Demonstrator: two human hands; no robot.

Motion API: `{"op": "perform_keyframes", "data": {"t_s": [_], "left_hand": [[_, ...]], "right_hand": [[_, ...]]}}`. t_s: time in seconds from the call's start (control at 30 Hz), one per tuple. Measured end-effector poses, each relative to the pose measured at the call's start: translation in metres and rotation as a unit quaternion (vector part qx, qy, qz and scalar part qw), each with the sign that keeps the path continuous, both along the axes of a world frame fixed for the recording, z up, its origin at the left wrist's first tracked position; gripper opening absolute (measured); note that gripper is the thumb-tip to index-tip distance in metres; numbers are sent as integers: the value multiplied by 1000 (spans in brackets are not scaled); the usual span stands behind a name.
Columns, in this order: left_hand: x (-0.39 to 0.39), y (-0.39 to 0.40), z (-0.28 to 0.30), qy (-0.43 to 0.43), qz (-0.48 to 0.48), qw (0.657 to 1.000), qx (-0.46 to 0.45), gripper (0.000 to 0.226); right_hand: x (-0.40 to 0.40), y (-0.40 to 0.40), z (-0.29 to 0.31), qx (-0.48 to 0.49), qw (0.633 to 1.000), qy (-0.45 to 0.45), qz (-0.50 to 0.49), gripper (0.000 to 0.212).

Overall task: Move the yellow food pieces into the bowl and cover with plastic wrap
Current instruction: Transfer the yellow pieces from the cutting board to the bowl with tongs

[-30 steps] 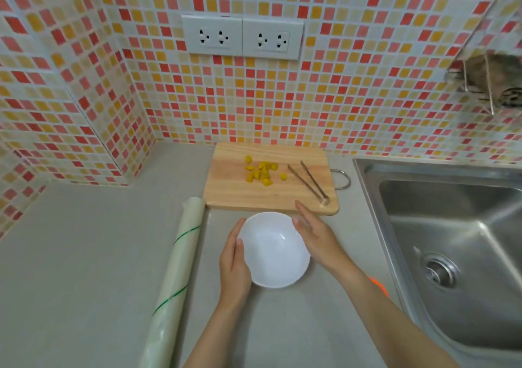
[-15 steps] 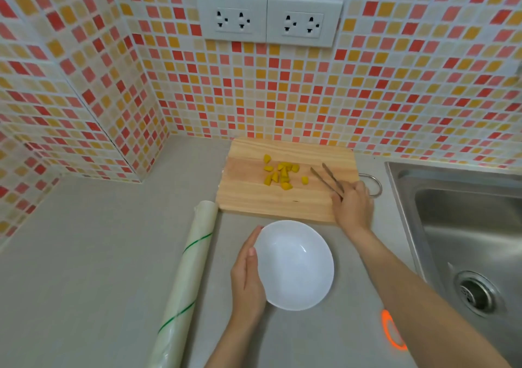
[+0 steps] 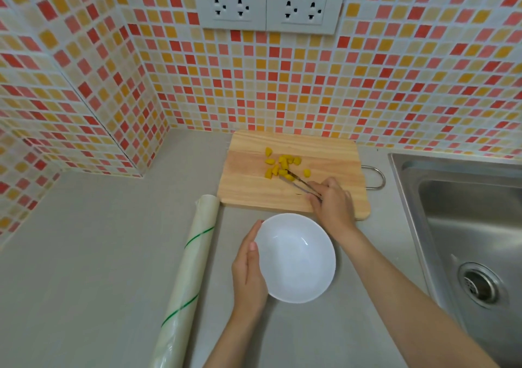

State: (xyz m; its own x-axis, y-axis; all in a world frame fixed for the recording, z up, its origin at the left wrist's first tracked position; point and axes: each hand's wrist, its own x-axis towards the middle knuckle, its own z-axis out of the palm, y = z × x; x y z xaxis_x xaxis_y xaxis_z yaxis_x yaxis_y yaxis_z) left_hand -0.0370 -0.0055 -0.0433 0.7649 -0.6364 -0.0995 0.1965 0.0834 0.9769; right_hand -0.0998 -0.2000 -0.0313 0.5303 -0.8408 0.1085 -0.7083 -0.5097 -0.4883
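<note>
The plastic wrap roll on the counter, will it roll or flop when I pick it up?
The plastic wrap roll is a long cylinder lying on the flat counter, so a sideways nudge would probably roll it. It looks straight and stiff, likely light. Its glossy film may feel slippery.

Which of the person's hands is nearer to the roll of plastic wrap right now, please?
Left. The left hand rests against the bowl's left side, just right of the plastic wrap roll. The right hand is farther away, on the cutting board, holding the tongs.
</note>
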Motion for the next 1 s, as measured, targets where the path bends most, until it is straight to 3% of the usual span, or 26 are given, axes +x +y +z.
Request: {"op": "perform_keyframes", "data": {"t_s": [0.17,0.33,0.6,0.83,1.0], "left_hand": [[0,-1,0,0,-1,1000,-1,41],[0,1,1,-6,-5,1000,-7,38],[-1,3,-2,-9,-12,1000,-12,31],[-1,6,-4,-29,-17,999,8,31],[-2,6,-4,-38,-14,999,21,30]], "right_hand": [[-4,3,7,17,999,-33,-5,28],[-39,39,29,16,991,-131,30,29],[-98,82,42,14,994,8,111,34],[-57,29,54,7,999,-49,21,40],[0,-6,38,38,999,22,-20,35]]}}
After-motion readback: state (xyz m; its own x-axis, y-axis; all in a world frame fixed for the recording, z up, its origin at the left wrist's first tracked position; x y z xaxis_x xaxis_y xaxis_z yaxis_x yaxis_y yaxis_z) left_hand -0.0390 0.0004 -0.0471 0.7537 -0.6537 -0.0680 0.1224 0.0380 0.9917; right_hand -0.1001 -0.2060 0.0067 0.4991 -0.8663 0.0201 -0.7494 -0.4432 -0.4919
